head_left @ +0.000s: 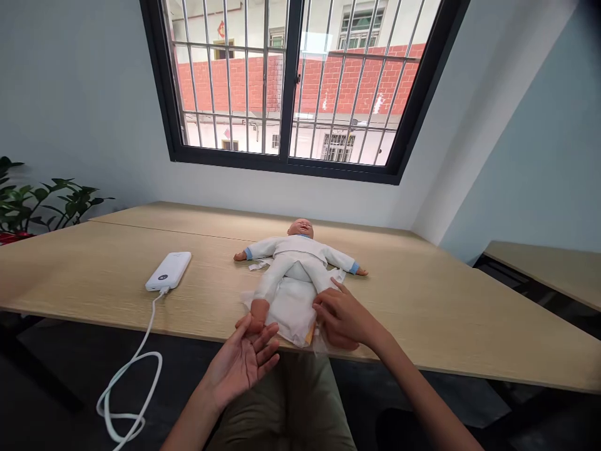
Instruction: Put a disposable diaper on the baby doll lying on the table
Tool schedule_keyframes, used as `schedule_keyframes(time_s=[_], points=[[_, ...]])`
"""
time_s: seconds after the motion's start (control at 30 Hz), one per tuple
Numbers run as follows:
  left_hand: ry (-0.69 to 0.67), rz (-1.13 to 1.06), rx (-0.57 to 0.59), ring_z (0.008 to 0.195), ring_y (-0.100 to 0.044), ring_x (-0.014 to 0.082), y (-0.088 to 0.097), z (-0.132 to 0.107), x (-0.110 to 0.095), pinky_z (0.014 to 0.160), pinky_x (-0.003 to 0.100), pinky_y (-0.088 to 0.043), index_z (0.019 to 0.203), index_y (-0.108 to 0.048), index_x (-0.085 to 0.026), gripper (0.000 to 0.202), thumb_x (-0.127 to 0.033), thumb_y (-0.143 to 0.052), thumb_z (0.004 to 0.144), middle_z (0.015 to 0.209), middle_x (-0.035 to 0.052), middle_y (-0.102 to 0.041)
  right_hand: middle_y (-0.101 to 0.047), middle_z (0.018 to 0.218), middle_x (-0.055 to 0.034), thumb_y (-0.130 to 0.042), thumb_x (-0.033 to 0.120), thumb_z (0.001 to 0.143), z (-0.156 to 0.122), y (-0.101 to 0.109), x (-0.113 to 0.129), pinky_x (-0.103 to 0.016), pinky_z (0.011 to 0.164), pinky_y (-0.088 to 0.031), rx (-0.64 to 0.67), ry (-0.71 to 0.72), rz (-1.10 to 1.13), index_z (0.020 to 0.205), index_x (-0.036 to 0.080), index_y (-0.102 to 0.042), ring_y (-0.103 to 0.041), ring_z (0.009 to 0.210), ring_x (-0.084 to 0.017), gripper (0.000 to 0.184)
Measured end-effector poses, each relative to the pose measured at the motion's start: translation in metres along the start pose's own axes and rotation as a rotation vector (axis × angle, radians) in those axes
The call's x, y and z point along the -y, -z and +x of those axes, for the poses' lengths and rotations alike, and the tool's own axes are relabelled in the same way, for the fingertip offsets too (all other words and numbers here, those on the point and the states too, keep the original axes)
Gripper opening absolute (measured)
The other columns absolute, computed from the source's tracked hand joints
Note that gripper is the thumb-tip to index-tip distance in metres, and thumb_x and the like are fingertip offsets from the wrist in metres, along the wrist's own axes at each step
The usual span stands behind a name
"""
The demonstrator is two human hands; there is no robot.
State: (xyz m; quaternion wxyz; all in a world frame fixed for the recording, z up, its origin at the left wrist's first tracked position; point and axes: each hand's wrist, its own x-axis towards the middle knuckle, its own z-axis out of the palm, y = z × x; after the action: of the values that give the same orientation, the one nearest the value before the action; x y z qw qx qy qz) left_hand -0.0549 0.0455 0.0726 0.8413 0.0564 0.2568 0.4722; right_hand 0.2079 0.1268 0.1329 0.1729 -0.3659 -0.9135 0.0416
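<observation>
While an infant training doll lies on its back at the middle of the wooden table, its head points toward the far edge and its feet toward the near edge. It wears a white long-sleeved outfit with blue cuffs, its arms spread to either side. An opened white diaper lies beneath the hips and reaches almost to the near edge, with a small yellow patch showing at one corner. The person's left hand is open, palm up, with fingers spread, and its fingertips touch the sole of the doll's foot. The right hand rests on the diaper's side beside the other leg, with fingers curled; whether they grip the diaper cannot be told. Toward the table's left side, a white power bank lies flat, and its white cable drops over the near edge in loose loops. A green potted plant stands past the left edge, below a barred window.
</observation>
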Motion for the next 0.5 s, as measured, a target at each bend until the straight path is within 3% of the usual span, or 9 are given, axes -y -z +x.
schedule_keyframes(time_s=[0.03, 0.13, 0.2, 0.3, 0.37, 0.5], points=[[-0.001, -0.031, 0.02, 0.072, -0.076, 0.0233, 0.001, 0.0, -0.001, 0.071, 0.038, -0.061, 0.103, -0.072, -0.004, 0.062, -0.046, -0.026, 0.106, 0.086, 0.0106, -0.079, -0.07, 0.091, -0.0032, -0.044, 0.014, 0.093, -0.002, 0.001, -0.004, -0.054, 0.121, -0.019, 0.001, -0.013, -0.04, 0.096, 0.021, -0.066, -0.066, 0.094, -0.02, 0.022], [-0.017, -0.091, 0.093, 0.073, -0.076, 0.0237, 0.008, 0.001, -0.008, 0.07, 0.038, -0.06, 0.11, -0.069, -0.005, 0.06, -0.045, -0.024, 0.107, 0.091, 0.0117, -0.079, -0.066, 0.116, -0.0108, -0.049, 0.005, 0.079, -0.005, -0.005, -0.009, -0.056, 0.12, -0.021, 0.025, -0.022, -0.176, 0.123, 0.018, -0.061, -0.061, 0.114, -0.025, 0.048], [-0.032, -0.111, 0.135, 0.074, -0.076, 0.0235, 0.012, 0.003, -0.015, 0.071, 0.037, -0.06, 0.115, -0.067, -0.007, 0.054, -0.042, -0.027, 0.107, 0.093, 0.0124, -0.079, -0.062, 0.122, -0.013, -0.05, 0.004, 0.078, -0.005, -0.016, -0.005, -0.058, 0.119, -0.023, 0.032, 0.005, -0.228, 0.133, 0.02, -0.056, -0.057, 0.121, -0.028, 0.058], [-0.069, -0.093, 0.158, 0.074, -0.076, 0.0223, 0.014, 0.004, -0.025, 0.07, 0.035, -0.06, 0.128, -0.06, -0.009, 0.042, -0.036, -0.037, 0.105, 0.093, 0.011, -0.078, -0.062, 0.121, -0.0098, -0.05, 0.005, 0.082, 0.0, -0.035, 0.009, -0.059, 0.118, -0.023, 0.015, 0.075, -0.242, 0.125, 0.025, -0.062, -0.059, 0.116, -0.026, 0.048], [-0.104, -0.028, 0.139, 0.07, -0.075, 0.0203, 0.009, 0.003, -0.03, 0.065, 0.032, -0.059, 0.136, -0.054, -0.01, 0.041, -0.032, -0.045, 0.102, 0.097, 0.0099, -0.078, -0.064, 0.116, -0.0097, -0.049, 0.005, 0.084, 0.004, -0.043, 0.019, -0.052, 0.116, -0.03, 0.006, 0.069, -0.24, 0.112, 0.023, -0.066, -0.061, 0.11, -0.026, 0.038], [-0.231, 0.21, 0.128, 0.066, -0.071, 0.0182, -0.01, -0.001, -0.045, 0.058, 0.027, -0.056, 0.128, -0.059, -0.008, 0.039, -0.028, -0.057, 0.095, 0.098, 0.0119, -0.076, -0.066, 0.105, -0.0115, -0.048, 0.006, 0.083, 0.013, -0.034, 0.025, -0.04, 0.087, -0.049, -0.06, -0.142, -0.058, 0.104, 0.019, -0.067, -0.063, 0.096, -0.028, 0.031]])
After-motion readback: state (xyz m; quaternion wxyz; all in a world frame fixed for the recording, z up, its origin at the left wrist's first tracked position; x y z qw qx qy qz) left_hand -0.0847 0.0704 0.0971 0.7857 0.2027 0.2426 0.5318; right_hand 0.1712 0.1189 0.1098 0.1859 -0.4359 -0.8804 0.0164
